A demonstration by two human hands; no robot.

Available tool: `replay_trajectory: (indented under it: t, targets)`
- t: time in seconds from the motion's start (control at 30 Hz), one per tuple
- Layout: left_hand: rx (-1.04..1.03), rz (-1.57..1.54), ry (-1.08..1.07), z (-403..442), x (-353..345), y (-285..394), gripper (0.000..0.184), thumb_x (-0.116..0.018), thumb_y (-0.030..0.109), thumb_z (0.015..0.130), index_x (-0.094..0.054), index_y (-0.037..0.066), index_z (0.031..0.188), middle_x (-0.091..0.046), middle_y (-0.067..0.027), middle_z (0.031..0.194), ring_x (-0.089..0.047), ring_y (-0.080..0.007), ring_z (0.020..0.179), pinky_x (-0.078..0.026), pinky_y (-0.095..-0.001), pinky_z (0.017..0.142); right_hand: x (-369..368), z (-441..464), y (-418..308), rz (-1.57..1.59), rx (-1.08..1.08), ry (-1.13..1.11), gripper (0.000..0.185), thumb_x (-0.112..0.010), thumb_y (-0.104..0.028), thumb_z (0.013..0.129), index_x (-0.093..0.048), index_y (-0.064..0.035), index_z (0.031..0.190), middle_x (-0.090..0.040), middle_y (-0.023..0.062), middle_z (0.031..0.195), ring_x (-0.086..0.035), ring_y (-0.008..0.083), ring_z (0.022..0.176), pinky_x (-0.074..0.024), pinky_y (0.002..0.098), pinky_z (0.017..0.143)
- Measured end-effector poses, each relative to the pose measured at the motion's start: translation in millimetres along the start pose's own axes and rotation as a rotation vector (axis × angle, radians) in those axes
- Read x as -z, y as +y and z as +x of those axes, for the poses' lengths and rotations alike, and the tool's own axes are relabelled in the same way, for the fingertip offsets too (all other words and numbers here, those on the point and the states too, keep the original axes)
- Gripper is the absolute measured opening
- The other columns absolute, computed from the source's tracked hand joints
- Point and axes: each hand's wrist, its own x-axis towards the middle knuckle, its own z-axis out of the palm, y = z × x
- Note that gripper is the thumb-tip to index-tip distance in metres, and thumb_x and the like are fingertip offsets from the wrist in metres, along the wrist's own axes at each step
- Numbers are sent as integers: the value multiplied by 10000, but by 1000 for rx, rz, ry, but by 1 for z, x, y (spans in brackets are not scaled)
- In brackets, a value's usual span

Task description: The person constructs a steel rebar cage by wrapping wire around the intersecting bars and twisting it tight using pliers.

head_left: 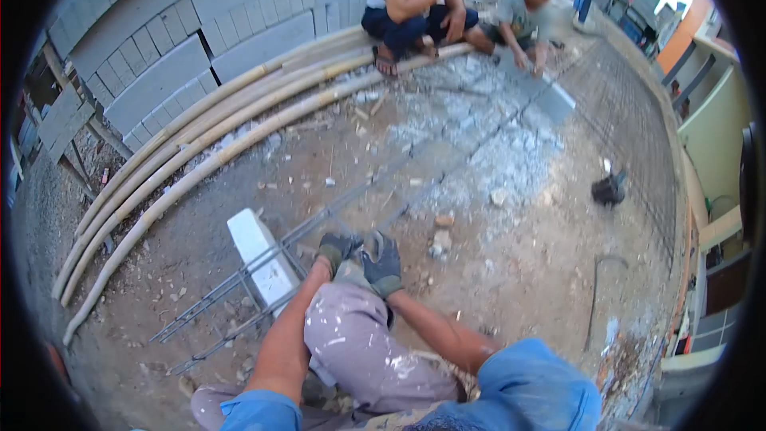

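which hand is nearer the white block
Left: the left hand is just right of the block in the view; the right hand sits farther right, past the left.

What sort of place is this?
It looks like an outdoor building site. Large pale blocks are stacked along one side, long bamboo poles lie on the dirt, and a steel rebar frame stretches across the ground.
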Motion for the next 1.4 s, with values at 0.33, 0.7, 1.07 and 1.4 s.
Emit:
replay_trajectory:
  t: [0.33, 0.7, 1.07, 1.4]
  targets:
    - [5, -606, 155, -95, 45, 16, 321, -526, 248, 930, -620, 38, 1154, -657, -127, 1096, -635, -204, 969, -479, -300, 838, 131, -204, 209, -217, -150, -862, 253, -602, -166, 779, -604, -42, 999, -620, 197, 976, -603, 330, 913, -478, 424, 801]
    - [273, -941, 332, -269, 145, 7, 382, -522, 280, 950, -585, -35, 1158, -630, -129, 1121, -613, -223, 1021, -464, -363, 946, 99, -247, 251, -538, -398, -867, 463, -756, -331, 692, -574, -51, 1012, -607, 204, 972, -594, 367, 927, -473, 455, 792]
    - [395, -917, 507, -300, 141, -33, 255, -554, 154, 921, -644, 7, 1110, -665, -70, 1046, -617, -146, 967, -481, -292, 878, 127, -133, 232, 131, -1058, -924, 282, -594, -291, 774, -634, -11, 777, -603, 127, 643, -601, 244, 524, -456, 390, 468]
    - [279, -932, 543, -259, 138, -23, 259, -546, 187, 906, -664, 35, 1079, -691, -84, 977, -653, -148, 879, -502, -287, 768, 122, 38, 108, -394, 9, -1153, 305, -690, -372, 758, -687, -96, 886, -667, 174, 782, -649, 337, 730, -499, 425, 673]
